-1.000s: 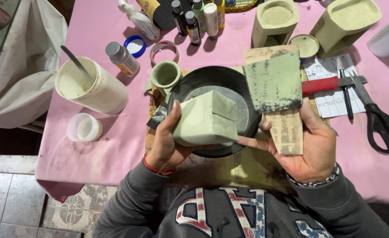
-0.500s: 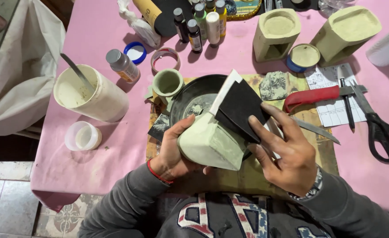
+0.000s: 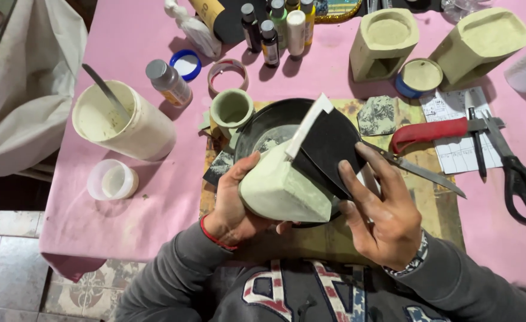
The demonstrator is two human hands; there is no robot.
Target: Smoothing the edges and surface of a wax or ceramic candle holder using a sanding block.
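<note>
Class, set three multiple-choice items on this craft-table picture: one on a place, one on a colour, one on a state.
1. Where do the scissors lie?
A. right edge of the table
B. in the bowl
C. on the floor

2. What colour is the knife handle?
A. blue
B. red
C. yellow

3. How is the pale green block?
A. lying on the cloth
B. standing among the bottles
C. held in the left hand over the black bowl

Answers:
1 A, they rest on the pink tablecloth at the right.
2 B, it is plainly red.
3 C, fingers wrap it while the right hand presses a dark sheet on it.
</note>
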